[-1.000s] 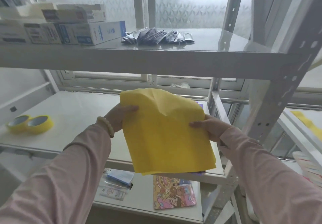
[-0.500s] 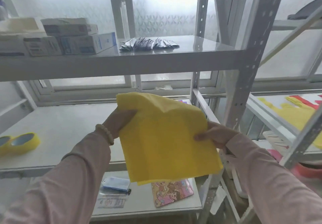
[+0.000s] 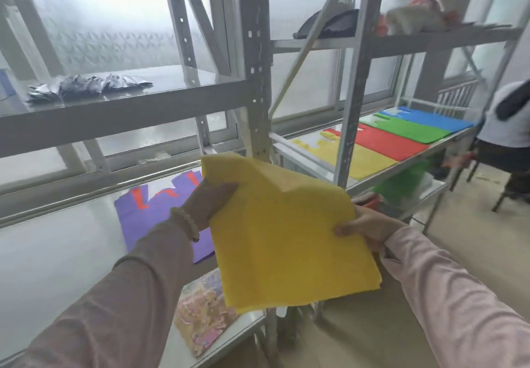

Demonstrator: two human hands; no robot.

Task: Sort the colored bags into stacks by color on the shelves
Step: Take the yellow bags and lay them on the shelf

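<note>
Mid-air at frame centre, in front of the metal shelving: yellow bag (image 3: 286, 238), flat, matte, roughly square, rotated so one corner points to 11 o'clock. Its top part is buckled, with a raised crease near 12 o'clock, and layered edges show at the 5 o'clock corner. Left hand (image 3: 210, 203) is at the bag's 10 o'clock edge, grip pinching it with the thumb laid on the front face and the fingers hidden behind. There is a beaded bracelet (image 3: 186, 223) on that wrist. Right hand (image 3: 370, 227) is at the bag's 3 o'clock edge, grip also pinching, thumb tip on the front, other fingers behind. Most of the bag hangs below and between the two grips, touching no shelf. Purple bag (image 3: 152, 210) lies flat on the near shelf (image 3: 57, 253) at 9 o'clock of the held bag, with red showing at its handle cut-outs, partly covered by the left forearm. On the neighbouring shelf (image 3: 415, 162) at 2 o'clock, well apart, stacks lie side by side: yellow stack (image 3: 364, 158) nearest, then red stack (image 3: 387, 141), green stack (image 3: 413, 129), blue stack (image 3: 430, 118).
</note>
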